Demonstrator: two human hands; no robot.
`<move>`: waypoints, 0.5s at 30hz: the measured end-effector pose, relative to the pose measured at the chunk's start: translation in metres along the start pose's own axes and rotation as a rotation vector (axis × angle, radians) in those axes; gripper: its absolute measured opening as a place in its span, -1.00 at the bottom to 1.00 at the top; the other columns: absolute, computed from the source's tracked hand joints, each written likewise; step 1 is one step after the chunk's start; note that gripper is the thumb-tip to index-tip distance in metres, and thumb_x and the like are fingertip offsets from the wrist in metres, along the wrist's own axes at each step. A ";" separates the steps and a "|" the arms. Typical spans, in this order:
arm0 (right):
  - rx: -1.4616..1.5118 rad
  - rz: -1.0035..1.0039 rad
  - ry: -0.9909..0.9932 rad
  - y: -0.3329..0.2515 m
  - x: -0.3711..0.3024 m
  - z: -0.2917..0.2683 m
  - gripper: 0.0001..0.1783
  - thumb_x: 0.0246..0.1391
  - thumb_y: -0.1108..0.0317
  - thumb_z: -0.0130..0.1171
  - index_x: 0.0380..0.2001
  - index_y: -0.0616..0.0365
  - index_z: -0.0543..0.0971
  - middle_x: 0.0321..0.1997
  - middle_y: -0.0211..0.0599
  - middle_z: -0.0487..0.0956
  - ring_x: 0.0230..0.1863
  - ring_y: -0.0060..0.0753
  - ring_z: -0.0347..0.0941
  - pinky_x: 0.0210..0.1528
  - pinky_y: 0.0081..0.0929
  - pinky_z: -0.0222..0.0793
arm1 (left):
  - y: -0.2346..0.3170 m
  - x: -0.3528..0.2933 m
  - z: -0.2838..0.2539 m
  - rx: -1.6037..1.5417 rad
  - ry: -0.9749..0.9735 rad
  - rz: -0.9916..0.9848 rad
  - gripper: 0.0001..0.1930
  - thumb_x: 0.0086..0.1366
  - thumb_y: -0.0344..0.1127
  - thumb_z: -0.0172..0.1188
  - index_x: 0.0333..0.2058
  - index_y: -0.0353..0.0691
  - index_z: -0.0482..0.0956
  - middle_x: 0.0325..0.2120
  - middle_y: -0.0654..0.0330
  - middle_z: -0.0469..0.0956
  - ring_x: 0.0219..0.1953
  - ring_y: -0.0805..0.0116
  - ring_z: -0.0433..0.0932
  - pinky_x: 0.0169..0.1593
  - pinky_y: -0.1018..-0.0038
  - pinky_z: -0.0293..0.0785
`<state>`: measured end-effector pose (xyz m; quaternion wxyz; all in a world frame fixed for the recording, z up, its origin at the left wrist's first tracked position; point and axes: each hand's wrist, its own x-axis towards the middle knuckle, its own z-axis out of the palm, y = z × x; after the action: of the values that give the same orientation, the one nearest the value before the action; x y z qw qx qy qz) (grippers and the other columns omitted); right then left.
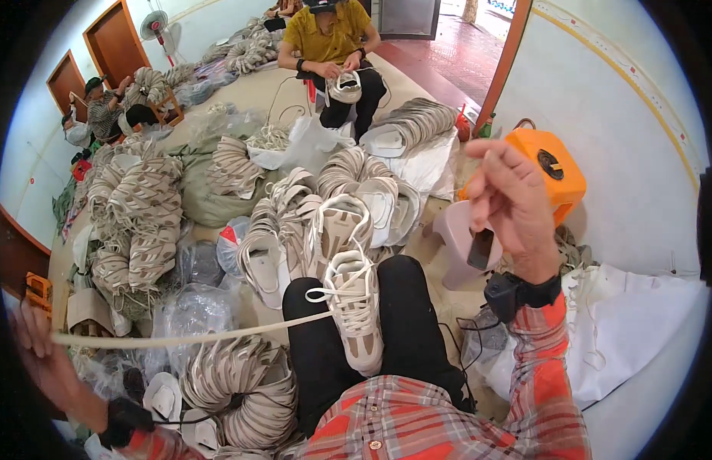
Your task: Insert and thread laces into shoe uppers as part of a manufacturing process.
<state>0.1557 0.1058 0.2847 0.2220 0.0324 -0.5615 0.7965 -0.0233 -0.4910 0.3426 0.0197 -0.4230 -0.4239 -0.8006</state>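
At half past eight, by the rim of the view, holds a pale lace stretched out with the left hand, with blurred fingers seemingly closed on its end; cannot tell the exact grip. Toward half past nine, shows a tall heap of beige shoe uppers, and near seven o'clock, beside the left leg, a curved stack of similar pieces. At twelve o'clock, faces a seated co-worker in a yellow shirt, with both hands on another upper. Nearer the centre, shows a second beige shoe. At six o'clock, carries a laced shoe between the thighs, with toe toward the belly and with white lacing running out into the stretched lace. Near three o'clock, shows a pale stool. Between two and three, holds the right hand raised, with fingers loosely bent and parted. Just behind, shows an orange container; toward four o'clock, a white sheet beside the right sleeve.
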 end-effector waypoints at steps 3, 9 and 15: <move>-0.072 0.114 0.131 0.034 -0.009 -0.040 -0.72 0.17 0.30 -0.01 -0.16 0.30 0.44 -0.49 -0.25 0.54 -0.63 -0.51 0.47 -0.61 -0.60 0.41 | 0.018 -0.043 -0.019 1.156 0.550 0.054 -0.68 0.33 -0.43 -0.21 0.03 -0.36 0.28 -0.50 0.26 0.18 -0.50 0.41 0.21 -0.29 0.45 0.29; -0.191 0.381 0.231 0.100 -0.044 -0.051 -0.75 0.14 0.31 0.04 -0.23 0.28 0.47 -0.51 -0.29 0.53 -0.63 -0.53 0.45 -0.59 -0.61 0.38 | -0.214 -0.140 0.067 1.362 -0.069 -0.601 -0.85 0.14 -0.43 0.10 -0.33 -0.30 0.60 -0.42 0.25 0.56 -0.37 0.47 0.48 -0.25 0.56 0.40; -0.098 0.529 0.224 0.136 -0.075 -0.043 -0.76 0.13 0.32 0.05 -0.23 0.28 0.48 -0.52 -0.28 0.52 -0.63 -0.52 0.45 -0.60 -0.62 0.38 | -0.355 -0.148 0.204 0.632 -0.076 -0.925 -0.84 0.11 -0.40 0.16 -0.38 -0.38 0.58 -0.56 0.27 0.57 -0.50 0.60 0.45 -0.38 0.61 0.38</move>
<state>0.1783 0.0842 0.1268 0.0685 -0.2142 -0.5600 0.7974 0.0673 -0.1702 0.0623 -0.2233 -0.1952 -0.7849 -0.5441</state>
